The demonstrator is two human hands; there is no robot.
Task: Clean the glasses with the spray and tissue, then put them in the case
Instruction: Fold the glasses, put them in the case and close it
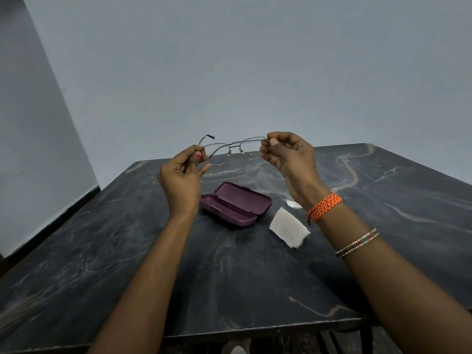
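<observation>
We hold the glasses (231, 150) up, left hand (180, 178) and right hand (290, 159) each pinching a frame end. The open case (236, 204) lies below on the table (127, 251), the tissue (288, 227) just right of it.

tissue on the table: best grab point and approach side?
Pinch the tissue at its near corner, which looks slightly lifted off the table, coming from above on the right hand side. It lies flat and thin elsewhere, clear of the case.

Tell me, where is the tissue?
The tissue lies on the dark table, just right of the open purple case, under the right wrist.
</observation>
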